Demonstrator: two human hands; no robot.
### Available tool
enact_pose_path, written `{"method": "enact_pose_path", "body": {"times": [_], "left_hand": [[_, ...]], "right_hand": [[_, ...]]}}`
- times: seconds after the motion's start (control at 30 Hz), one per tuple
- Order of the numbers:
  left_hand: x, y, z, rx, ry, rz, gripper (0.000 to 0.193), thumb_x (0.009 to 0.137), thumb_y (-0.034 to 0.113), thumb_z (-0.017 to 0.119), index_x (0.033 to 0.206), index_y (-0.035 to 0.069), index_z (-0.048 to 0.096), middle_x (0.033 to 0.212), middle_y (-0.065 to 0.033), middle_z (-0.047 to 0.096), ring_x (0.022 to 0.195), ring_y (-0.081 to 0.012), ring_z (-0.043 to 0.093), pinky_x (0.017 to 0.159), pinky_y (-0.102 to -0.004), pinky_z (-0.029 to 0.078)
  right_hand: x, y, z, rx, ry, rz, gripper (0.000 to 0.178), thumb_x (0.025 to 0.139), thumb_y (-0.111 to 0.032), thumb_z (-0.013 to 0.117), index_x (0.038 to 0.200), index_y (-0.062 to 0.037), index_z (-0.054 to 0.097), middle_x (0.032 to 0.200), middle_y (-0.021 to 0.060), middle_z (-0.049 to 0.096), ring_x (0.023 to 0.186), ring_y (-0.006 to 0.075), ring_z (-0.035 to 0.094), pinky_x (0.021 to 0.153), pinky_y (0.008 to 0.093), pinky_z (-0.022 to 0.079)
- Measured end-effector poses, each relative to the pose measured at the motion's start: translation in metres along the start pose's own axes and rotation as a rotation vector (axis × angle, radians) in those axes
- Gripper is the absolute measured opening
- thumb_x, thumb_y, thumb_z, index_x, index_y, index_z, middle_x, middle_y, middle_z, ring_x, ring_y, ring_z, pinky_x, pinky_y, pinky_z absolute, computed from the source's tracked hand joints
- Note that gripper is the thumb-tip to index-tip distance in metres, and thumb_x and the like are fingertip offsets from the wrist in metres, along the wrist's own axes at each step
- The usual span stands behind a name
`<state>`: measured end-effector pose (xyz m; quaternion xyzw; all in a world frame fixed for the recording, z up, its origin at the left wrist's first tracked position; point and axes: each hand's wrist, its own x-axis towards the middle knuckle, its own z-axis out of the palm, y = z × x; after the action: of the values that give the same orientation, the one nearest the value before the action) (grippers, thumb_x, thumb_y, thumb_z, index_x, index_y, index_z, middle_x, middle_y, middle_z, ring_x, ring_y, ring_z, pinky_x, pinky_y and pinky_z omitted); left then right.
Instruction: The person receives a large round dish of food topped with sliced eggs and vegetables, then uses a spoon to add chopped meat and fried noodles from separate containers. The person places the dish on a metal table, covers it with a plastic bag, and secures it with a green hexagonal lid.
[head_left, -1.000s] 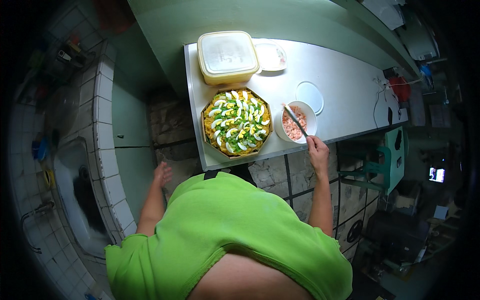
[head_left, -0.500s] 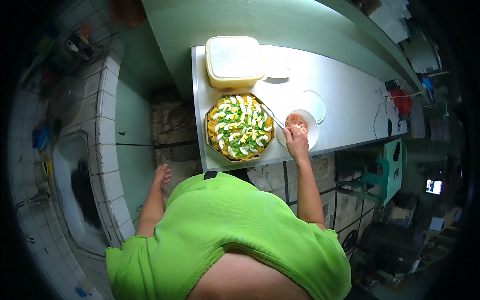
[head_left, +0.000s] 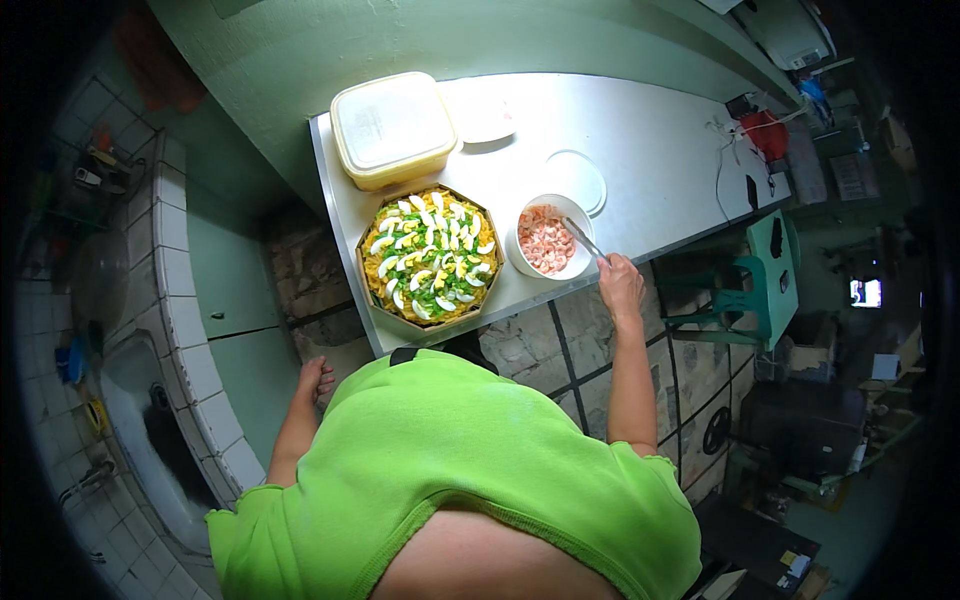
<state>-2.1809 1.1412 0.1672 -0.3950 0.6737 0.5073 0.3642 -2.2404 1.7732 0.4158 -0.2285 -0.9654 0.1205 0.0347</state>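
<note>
My right hand (head_left: 622, 282) is closed round a slim metal utensil (head_left: 582, 238), whose exact kind I cannot make out. Its far end dips into a white round bowl (head_left: 514, 254) of small pink shrimp (head_left: 545, 243). Left of the bowl sits an eight-sided tray (head_left: 362, 262) filled with yellow-orange noodles, topped with chopped green onion and egg slices (head_left: 433, 240). Away from the table, my left hand (head_left: 316, 376) hangs low by my side, fingers curled in, with nothing seen in it.
A lidded yellowish tub (head_left: 395, 130) stands behind the tray, beside a white dish (head_left: 487, 118). A round pale lid (head_left: 577, 180) lies behind the bowl on the white table (head_left: 640, 150). Cables (head_left: 728, 140) run along its far right end. Right are green chairs (head_left: 725, 290); left, a tiled sink (head_left: 130, 400).
My right hand has drawn back out of the bowl, and the utensil's end now points into the shrimp. My left fingers have curled in. The view has turned, shifting the table left.
</note>
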Motion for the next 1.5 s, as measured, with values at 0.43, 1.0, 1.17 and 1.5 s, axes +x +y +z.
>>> {"method": "enact_pose_path", "body": {"times": [0.43, 1.0, 1.17, 1.5], "left_hand": [[-0.016, 0.006, -0.001, -0.013, 0.019, -0.002, 0.035, 0.093, 0.042, 0.049, 0.122, 0.022, 0.052, 0.096, 0.0015, 0.060, 0.078, -0.0161, 0.058, 0.062, -0.0362, 0.046], [-0.010, 0.002, -0.012, -0.024, 0.012, 0.054, 0.035, 0.092, 0.044, 0.050, 0.119, 0.022, 0.053, 0.097, 0.0008, 0.060, 0.076, -0.0170, 0.059, 0.062, -0.0362, 0.045], [-0.011, -0.001, -0.016, -0.035, -0.003, -0.013, 0.036, 0.092, 0.044, 0.051, 0.120, 0.022, 0.052, 0.098, 0.0007, 0.060, 0.075, -0.0166, 0.059, 0.061, -0.0363, 0.046], [-0.027, -0.003, -0.013, -0.017, 0.000, 0.038, 0.038, 0.092, 0.044, 0.051, 0.123, 0.021, 0.051, 0.098, 0.0010, 0.061, 0.074, -0.0149, 0.058, 0.061, -0.0353, 0.046]], "right_hand": [[-0.005, -0.008, 0.007, -0.101, 0.037, -0.110, 0.022, 0.089, -0.026, 0.057, 0.098, -0.0063, 0.063, 0.102, 0.0134, 0.063, 0.087, 0.0381, 0.062, 0.075, 0.0474, 0.049], [-0.021, -0.009, 0.013, -0.054, 0.027, 0.047, 0.021, 0.089, -0.027, 0.058, 0.095, -0.0073, 0.064, 0.098, 0.0125, 0.063, 0.091, 0.0365, 0.062, 0.075, 0.0471, 0.049], [-0.031, -0.018, -0.007, 0.224, 0.163, -0.075, 0.022, 0.086, -0.021, 0.062, 0.101, -0.0054, 0.065, 0.098, 0.0137, 0.064, 0.088, 0.0336, 0.063, 0.076, 0.0427, 0.048], [-0.042, -0.157, 0.043, 0.093, 0.354, -0.662, 0.023, 0.081, -0.015, 0.067, 0.103, -0.0093, 0.064, 0.086, 0.0069, 0.058, 0.077, 0.0252, 0.057, 0.068, 0.0388, 0.045]]}}
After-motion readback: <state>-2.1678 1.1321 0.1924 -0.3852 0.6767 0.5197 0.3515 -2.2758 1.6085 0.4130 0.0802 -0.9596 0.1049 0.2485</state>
